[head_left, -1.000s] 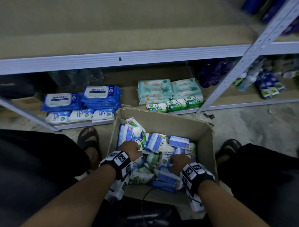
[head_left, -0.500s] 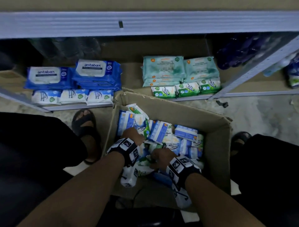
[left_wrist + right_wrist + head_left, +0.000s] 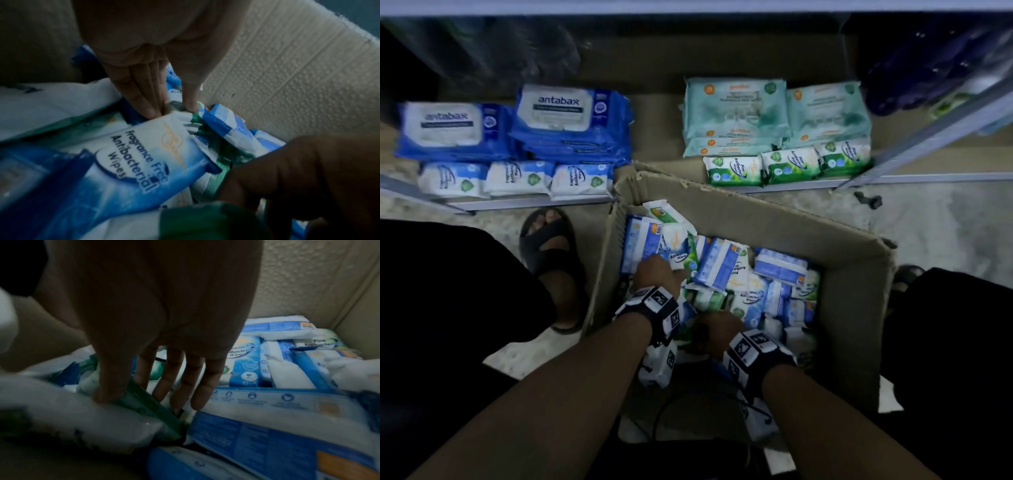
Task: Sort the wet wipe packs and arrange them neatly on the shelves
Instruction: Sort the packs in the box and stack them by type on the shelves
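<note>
An open cardboard box [image 3: 774,219] on the floor holds several small wet wipe packs [image 3: 726,267], blue-and-white and green-and-white, lying jumbled. Both hands are inside it. My left hand [image 3: 664,270] is at the box's left side. In the left wrist view the left hand [image 3: 172,110] pinches the crimped end of a blue-and-white "Fragrance Free" pack [image 3: 131,162] between thumb and fingers. My right hand [image 3: 709,329] is nearer me. In the right wrist view the right hand [image 3: 139,395] has its thumb on a green-edged pack [image 3: 144,404] and its fingers reaching down behind it.
The bottom shelf [image 3: 928,177] behind the box carries blue antabax packs [image 3: 565,116], a row of small blue-and-white packs [image 3: 517,178], teal packs [image 3: 736,106] and small green packs [image 3: 791,164]. A sandalled foot [image 3: 548,246] is left of the box; a shelf upright [image 3: 935,130] slants at right.
My head has tipped down and closer to the box. The right hand has moved left, towards the left hand, among the packs. The left hand stays at the box's left side.
</note>
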